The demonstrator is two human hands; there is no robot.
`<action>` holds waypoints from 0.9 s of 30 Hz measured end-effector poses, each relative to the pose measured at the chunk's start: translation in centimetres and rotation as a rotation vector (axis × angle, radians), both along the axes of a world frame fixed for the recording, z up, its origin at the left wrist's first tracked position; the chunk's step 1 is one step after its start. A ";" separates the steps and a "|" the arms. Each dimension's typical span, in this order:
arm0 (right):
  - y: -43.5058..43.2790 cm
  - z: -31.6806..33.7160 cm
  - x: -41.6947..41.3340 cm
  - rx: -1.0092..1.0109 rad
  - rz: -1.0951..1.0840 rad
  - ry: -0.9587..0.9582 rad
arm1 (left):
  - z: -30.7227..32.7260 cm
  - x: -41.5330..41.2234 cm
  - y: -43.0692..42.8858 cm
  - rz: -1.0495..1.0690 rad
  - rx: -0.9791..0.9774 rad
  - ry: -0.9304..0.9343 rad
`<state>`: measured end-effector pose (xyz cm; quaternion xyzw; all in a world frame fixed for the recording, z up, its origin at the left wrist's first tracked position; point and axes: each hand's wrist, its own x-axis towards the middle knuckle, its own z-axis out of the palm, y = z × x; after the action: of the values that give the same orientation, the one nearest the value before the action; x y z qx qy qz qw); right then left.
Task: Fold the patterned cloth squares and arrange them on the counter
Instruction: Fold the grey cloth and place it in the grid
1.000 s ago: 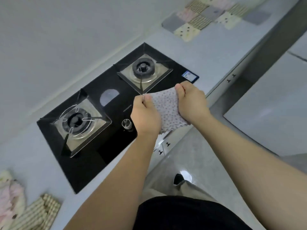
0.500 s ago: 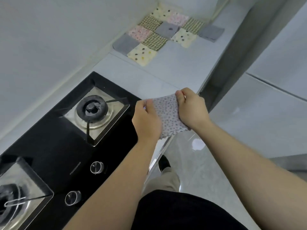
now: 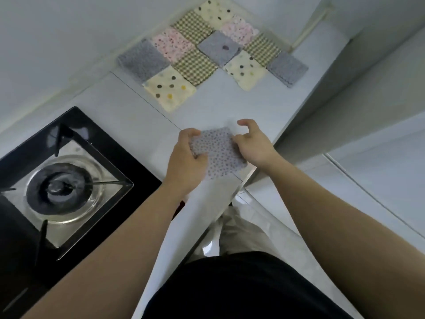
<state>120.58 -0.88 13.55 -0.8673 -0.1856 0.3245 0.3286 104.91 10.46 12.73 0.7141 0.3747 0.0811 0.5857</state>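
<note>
A folded grey cloth square with dark dots [image 3: 218, 153] is held just above the pale counter [image 3: 230, 104], near its front edge. My left hand [image 3: 187, 161] grips the cloth's left side with curled fingers. My right hand [image 3: 256, 145] holds its right edge, with the index finger lifted off. Further back on the counter lie several folded squares edge to edge in diagonal rows: a grey one [image 3: 143, 59], a cream dotted one [image 3: 170, 87], a checked one [image 3: 195, 65], a pink one [image 3: 172, 43] and others.
A black gas hob [image 3: 128, 157] with a round burner [image 3: 57, 185] fills the counter to the left. The white wall [image 3: 57, 42] runs along the back. The counter's front edge [image 3: 243, 180] drops to a pale floor [image 3: 368, 169] on the right.
I have moved right along the counter, away from the hob and toward the laid-out squares. The cloth is now lower, over the bare counter, and my right index finger has lifted.
</note>
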 end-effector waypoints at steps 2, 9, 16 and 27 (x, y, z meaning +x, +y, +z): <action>0.9 -1.0 2.4 0.020 0.073 -0.032 | -1.1 1.9 0.7 -0.012 0.067 0.051; 5.2 -6.1 11.8 -0.030 0.382 -0.154 | -4.1 10.6 2.9 0.110 0.016 0.255; 10.7 -7.5 19.9 0.131 0.523 -0.424 | -4.2 19.3 6.1 0.165 0.097 0.313; 12.8 -9.8 22.8 0.077 0.758 -0.707 | -6.1 23.1 7.2 -0.175 0.570 0.638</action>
<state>143.43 11.93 3.75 -0.7832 -0.5981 0.1008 0.1369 128.04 17.63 6.63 0.8656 0.4376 -0.0935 0.2247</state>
